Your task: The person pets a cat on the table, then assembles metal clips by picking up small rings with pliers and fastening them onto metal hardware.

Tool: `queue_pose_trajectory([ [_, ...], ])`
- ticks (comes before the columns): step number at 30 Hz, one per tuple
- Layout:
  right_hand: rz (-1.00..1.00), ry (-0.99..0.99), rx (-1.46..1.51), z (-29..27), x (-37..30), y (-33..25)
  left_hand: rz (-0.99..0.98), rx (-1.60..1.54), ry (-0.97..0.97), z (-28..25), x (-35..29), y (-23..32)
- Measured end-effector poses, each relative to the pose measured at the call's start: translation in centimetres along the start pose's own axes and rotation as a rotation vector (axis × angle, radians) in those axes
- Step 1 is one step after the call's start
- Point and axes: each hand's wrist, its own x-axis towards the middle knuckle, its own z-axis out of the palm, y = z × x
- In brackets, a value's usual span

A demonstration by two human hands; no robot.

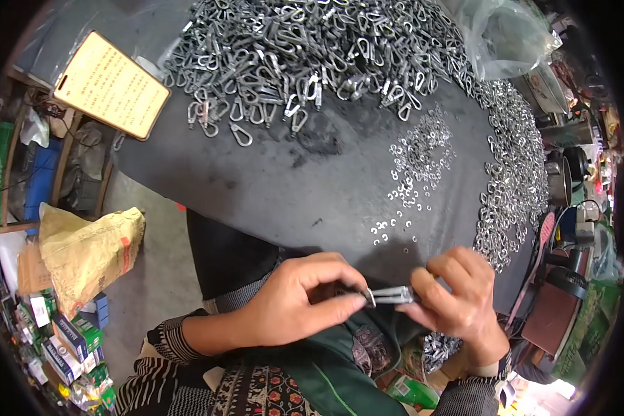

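My left hand (305,298) pinches a small metal piece (370,299) between thumb and fingertips. Only a curved bit of it shows, so its exact kind cannot be made out. My right hand (457,295) is closed round a pair of pliers (394,296), and its fingers cover the handles. The silver jaws point left and meet the small piece at my left fingertips. Both hands are held over my lap, just off the near table edge. Beyond them on the table lie scattered small open C-shaped rings (423,156).
A large heap of metal snap hooks (312,48) covers the far part of the dark table (256,180). Metal links (513,180) are heaped along its right side. A yellow card (114,83) lies at the far left, and a yellow sack (90,243) stands below. A clear plastic bag (506,41) sits far right.
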Motion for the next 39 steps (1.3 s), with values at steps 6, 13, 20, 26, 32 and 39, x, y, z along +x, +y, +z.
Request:
queue_pose_trajectory([
  [6, 0.263, -0.127, 0.072, 1.3, -5.0, -3.1, 0.347, 1.531, 0.295, -7.2, 5.4, 5.7],
  [13, 0.467, -0.099, 0.05, 2.9, -7.9, -5.1, 0.841, 1.857, -0.231, -16.1, 13.2, 7.3],
  [20, 0.729, 0.236, -0.146, 1.9, -13.7, 0.4, 0.923, 1.806, -0.047, -14.5, 12.7, 6.4],
  [26, 0.734, 0.357, -0.386, 3.2, -12.8, 7.3, 0.919, 1.729, 0.043, -15.1, 12.1, 5.4],
  [32, 1.125, 0.313, -0.056, 0.7, -13.2, 9.5, 0.848, 1.79, -0.022, -13.9, 13.7, 5.1],
  [39, 0.889, 0.39, -0.301, -0.4, -12.5, 8.6, 0.25, 0.754, 0.477, -13.1, 10.7, 7.1],
])
